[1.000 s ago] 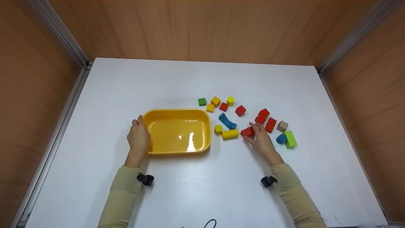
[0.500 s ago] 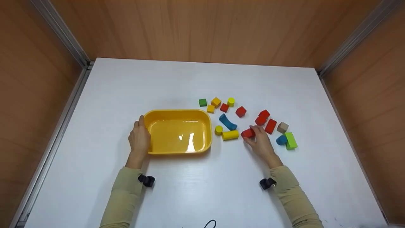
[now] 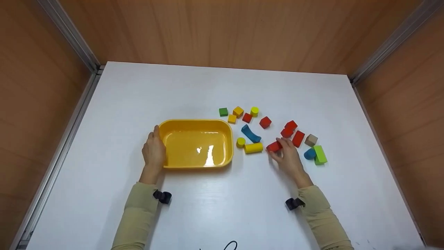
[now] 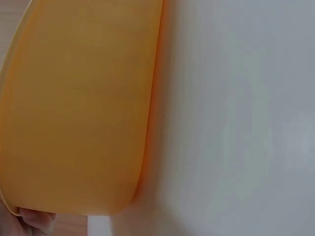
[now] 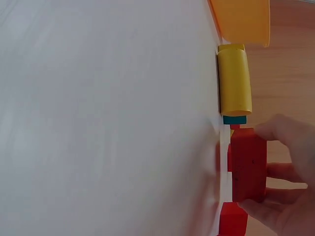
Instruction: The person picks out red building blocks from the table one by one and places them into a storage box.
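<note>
My left hand (image 3: pixel 154 152) grips the left end of a yellow plastic tray (image 3: pixel 197 168), with fingers at its rim. In the left wrist view, fingertips (image 4: pixel 39 220) curl at the tray's corner beside its outer wall (image 4: pixel 78 108). To the right, my right hand (image 3: pixel 290 159) pinches a red rectangular block (image 3: pixel 274 146) between thumb and fingers. The right wrist view has this red block (image 5: pixel 249 166) held at its two ends, close to the tabletop. A yellow cylinder (image 3: pixel 253 148) lies just left of it, with a shorter yellow cylinder (image 3: pixel 240 142) beyond.
A blue arch-shaped block (image 3: pixel 251 133) lies behind the cylinders. Several small cubes, including a green cube (image 3: pixel 223 111), sit farther back. Right of my right hand are more red blocks (image 3: pixel 298 138), a plain wooden cube (image 3: pixel 311 140), a blue piece (image 3: pixel 309 153) and a light green block (image 3: pixel 320 155).
My right hand's fingers have drawn in slightly around the red block. The left hand and the tray stay in place; the head view has shifted a little.
</note>
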`<move>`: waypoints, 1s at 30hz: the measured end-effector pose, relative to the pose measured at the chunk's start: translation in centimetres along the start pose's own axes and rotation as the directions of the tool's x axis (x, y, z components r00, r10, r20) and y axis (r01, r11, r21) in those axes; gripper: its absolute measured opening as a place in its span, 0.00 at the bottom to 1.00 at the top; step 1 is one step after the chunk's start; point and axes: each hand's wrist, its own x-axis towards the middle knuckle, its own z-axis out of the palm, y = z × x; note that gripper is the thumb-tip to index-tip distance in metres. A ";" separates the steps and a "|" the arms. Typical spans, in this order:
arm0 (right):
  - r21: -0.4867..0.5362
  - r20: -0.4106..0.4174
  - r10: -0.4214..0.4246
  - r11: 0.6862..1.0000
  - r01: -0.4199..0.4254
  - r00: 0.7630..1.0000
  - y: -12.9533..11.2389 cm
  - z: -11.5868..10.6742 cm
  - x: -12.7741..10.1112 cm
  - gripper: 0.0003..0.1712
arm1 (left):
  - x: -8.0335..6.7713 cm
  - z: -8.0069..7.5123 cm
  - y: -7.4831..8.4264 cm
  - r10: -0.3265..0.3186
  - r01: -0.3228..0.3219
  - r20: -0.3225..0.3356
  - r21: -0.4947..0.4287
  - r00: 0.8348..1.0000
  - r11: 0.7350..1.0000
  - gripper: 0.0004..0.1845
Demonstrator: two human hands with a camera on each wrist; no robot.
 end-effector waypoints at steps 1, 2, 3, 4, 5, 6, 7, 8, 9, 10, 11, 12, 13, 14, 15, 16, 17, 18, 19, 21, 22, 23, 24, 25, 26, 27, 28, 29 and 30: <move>-0.002 -0.004 -0.002 1.000 0.002 1.000 -0.1 -0.1 -0.1 0.34 | 0.0 0.0 0.0 -0.001 0.001 0.000 0.000 1.000 1.000 0.22; -0.003 -0.005 -0.008 1.000 0.008 1.000 -0.3 -0.1 -0.1 0.34 | 0.0 0.0 0.0 0.000 0.000 -0.001 -0.001 1.000 1.000 0.22; -0.001 -0.006 -0.012 1.000 0.012 1.000 -0.5 -0.2 -0.2 0.34 | 0.0 0.1 0.0 0.003 -0.003 -0.005 -0.002 1.000 1.000 0.22; 0.002 -0.007 -0.012 1.000 0.012 1.000 -0.7 -0.3 -0.3 0.34 | -0.1 0.1 -0.1 0.009 -0.009 -0.012 -0.001 1.000 1.000 0.22; 0.004 -0.009 -0.015 1.000 0.015 1.000 -0.9 -0.4 -0.4 0.34 | -0.1 0.1 -0.1 0.014 -0.014 -0.020 -0.001 1.000 1.000 0.22; 0.005 -0.011 -0.019 1.000 0.019 1.000 -1.1 -0.4 -0.5 0.34 | -0.1 0.2 -0.1 0.017 -0.017 -0.027 0.000 0.999 1.000 0.21; 0.011 -0.012 -0.023 1.000 0.023 1.000 -1.4 -0.5 -0.6 0.34 | -0.1 0.2 -0.1 0.022 -0.022 -0.036 0.002 0.999 1.000 0.21; 0.016 -0.013 -0.029 0.999 0.030 0.999 -1.7 -0.5 -0.7 0.34 | -0.1 0.2 -0.1 0.024 -0.023 -0.039 0.002 0.999 1.000 0.21; 0.021 -0.017 -0.035 0.999 0.036 0.999 -1.9 -0.6 -0.8 0.34 | -0.1 0.2 -0.1 0.025 -0.025 -0.042 0.002 0.999 1.000 0.21; 0.025 -0.021 -0.043 0.999 0.044 0.999 -2.2 -0.6 -0.9 0.34 | -0.1 0.2 -0.1 0.024 -0.024 -0.042 0.003 0.999 1.000 0.21; 0.027 -0.027 -0.058 0.998 0.059 0.998 -2.5 -0.6 -1.0 0.34 | -0.1 0.2 -0.1 0.018 -0.018 -0.036 0.002 0.999 1.000 0.21; 0.029 -0.033 -0.074 0.997 0.075 0.997 -2.8 -0.6 -1.1 0.34 | -0.1 0.1 -0.1 0.017 -0.017 -0.030 0.002 0.999 1.000 0.21; 0.033 -0.040 -0.089 0.995 0.090 0.995 -3.1 -0.6 -1.2 0.33 | -0.1 0.1 0.0 0.014 -0.014 -0.023 0.001 1.000 1.000 0.21; 0.037 -0.047 -0.106 0.993 0.108 0.993 -3.4 -0.6 -1.2 0.33 | -0.1 0.1 0.0 0.012 -0.012 -0.019 0.001 1.000 1.000 0.21; 0.042 -0.052 -0.121 0.992 0.123 0.991 -3.6 -0.6 -1.3 0.33 | -0.1 0.0 0.1 0.012 -0.011 -0.018 0.002 1.000 1.000 0.21; 0.048 -0.057 -0.134 0.989 0.137 0.989 -3.9 -0.6 -1.4 0.33 | -0.1 0.1 0.1 0.011 -0.010 -0.019 0.002 1.000 1.000 0.21; 0.054 -0.061 -0.146 0.987 0.150 0.987 -4.1 -0.6 -1.5 0.33 | -0.1 0.1 0.1 0.012 -0.012 -0.024 0.001 1.000 1.000 0.21; 0.063 -0.063 -0.158 0.985 0.161 0.986 -4.4 -0.6 -1.5 0.33 | -0.1 0.1 0.0 0.019 -0.019 -0.033 0.000 0.999 1.000 0.21; 0.069 -0.064 -0.164 0.983 0.169 0.984 -4.6 -0.5 -1.6 0.33 | -0.1 0.1 0.0 0.023 -0.023 -0.043 -0.002 0.999 1.000 0.21; 0.079 -0.069 -0.177 0.980 0.182 0.982 -5.0 -0.4 -1.6 0.33 | -0.1 0.2 -0.1 0.037 -0.037 -0.065 -0.003 0.997 0.999 0.20; 0.081 -0.075 -0.188 0.978 0.194 0.979 -5.2 -0.4 -1.7 0.33 | -0.1 0.3 -0.1 0.041 -0.041 -0.072 -0.005 0.997 0.999 0.20; 0.083 -0.080 -0.200 0.975 0.207 0.976 -5.4 -0.3 -1.7 0.33 | -0.1 0.3 -0.1 0.045 -0.045 -0.076 -0.004 0.996 0.999 0.20; 0.083 -0.086 -0.214 0.972 0.221 0.973 -5.6 -0.2 -1.7 0.33 | -0.1 0.3 -0.1 0.045 -0.045 -0.076 -0.002 0.996 0.999 0.21; 0.082 -0.093 -0.226 0.969 0.234 0.970 -5.7 -0.1 -1.7 0.33 | 0.0 0.3 -0.1 0.041 -0.041 -0.073 -0.001 0.997 0.999 0.21; 0.083 -0.102 -0.241 0.965 0.249 0.965 -5.9 0.0 -1.7 0.33 | 0.0 0.2 -0.1 0.036 -0.036 -0.069 0.001 0.997 0.999 0.21; 0.087 -0.112 -0.255 0.960 0.265 0.960 -6.0 0.1 -1.6 0.33 | 0.0 0.2 -0.1 0.029 -0.029 -0.062 0.002 0.998 1.000 0.21; 0.092 -0.116 -0.267 0.956 0.278 0.957 -6.1 0.2 -1.6 0.33 | 0.0 0.2 -0.1 0.022 -0.022 -0.056 0.002 0.998 1.000 0.21; 0.097 -0.119 -0.276 0.953 0.288 0.954 -6.3 0.3 -1.6 0.33 | 0.0 0.2 -0.1 0.017 -0.016 -0.051 0.006 0.999 1.000 0.22; 0.102 -0.119 -0.285 0.949 0.297 0.951 -6.5 0.4 -1.6 0.33 | -0.1 0.2 -0.1 0.012 -0.011 -0.046 0.008 0.999 1.000 0.22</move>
